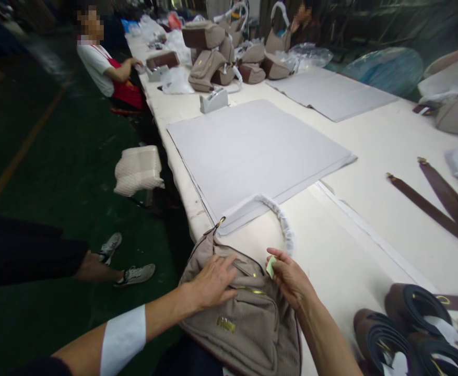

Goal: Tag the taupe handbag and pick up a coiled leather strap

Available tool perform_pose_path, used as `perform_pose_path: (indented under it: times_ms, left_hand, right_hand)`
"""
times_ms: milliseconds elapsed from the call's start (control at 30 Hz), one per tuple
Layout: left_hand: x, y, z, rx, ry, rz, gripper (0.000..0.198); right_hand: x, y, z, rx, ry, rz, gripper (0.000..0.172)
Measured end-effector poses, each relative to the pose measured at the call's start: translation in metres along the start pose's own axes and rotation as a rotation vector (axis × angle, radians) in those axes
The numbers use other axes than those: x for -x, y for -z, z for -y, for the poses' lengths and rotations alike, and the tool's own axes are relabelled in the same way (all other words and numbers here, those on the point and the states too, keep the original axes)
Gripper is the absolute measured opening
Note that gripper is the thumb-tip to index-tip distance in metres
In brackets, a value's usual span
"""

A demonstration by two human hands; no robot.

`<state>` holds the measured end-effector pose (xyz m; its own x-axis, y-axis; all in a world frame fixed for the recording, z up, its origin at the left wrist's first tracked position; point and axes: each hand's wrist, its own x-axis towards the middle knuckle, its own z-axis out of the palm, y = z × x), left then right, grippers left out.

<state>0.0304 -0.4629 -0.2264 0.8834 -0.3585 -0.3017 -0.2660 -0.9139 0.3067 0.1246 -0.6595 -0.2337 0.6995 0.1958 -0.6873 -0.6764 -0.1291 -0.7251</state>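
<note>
1. The taupe bag [248,313] lies at the near edge of the white table [346,224], front pocket up; its long axis runs away from the person, the wrapped handle [285,224] pointing to the far side.
2. The left hand [215,279] rests on it, fingers loosely spread; the right hand [289,277] pinches a pale green slip [270,266].
3. A green floor [83,198] borders the table.
4. Grey sheets [260,151] lie beyond, the handle overlapping their near corner; rolled straps [381,339] sit rightward.
</note>
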Motion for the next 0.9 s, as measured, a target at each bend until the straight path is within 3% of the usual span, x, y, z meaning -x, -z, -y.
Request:
perform_pose_path:
  times_ms: [233, 533, 667, 767, 900]
  left_hand:
    - [0.015, -0.005, -0.021, -0.1, 0.047, 0.018, 0.011]
    - [0.048, 0.023, -0.044, -0.178, -0.192, -0.264, 0.009]
    - [0.058, 0.031, -0.028, -0.121, -0.284, -0.367, 0.013]
    - [0.065, 0.046, -0.002, -0.033, -0.329, -0.369, 0.012]
    - [0.076, 0.07, 0.043, 0.066, -0.389, -0.355, 0.01]
  right_hand:
    - [0.008, 0.003, -0.011, 0.018, 0.154, 0.12, 0.051]
    - [0.037, -0.006, 0.012, 0.382, 0.346, 0.39, 0.012]
    - [0.038, -0.022, 0.015, 0.486, 0.257, 0.42, 0.009]
    - [0.029, -0.04, 0.025, 0.505, 0.255, 0.276, 0.01]
    - [0.02, -0.072, 0.056, 0.496, 0.293, 0.067, 0.016]
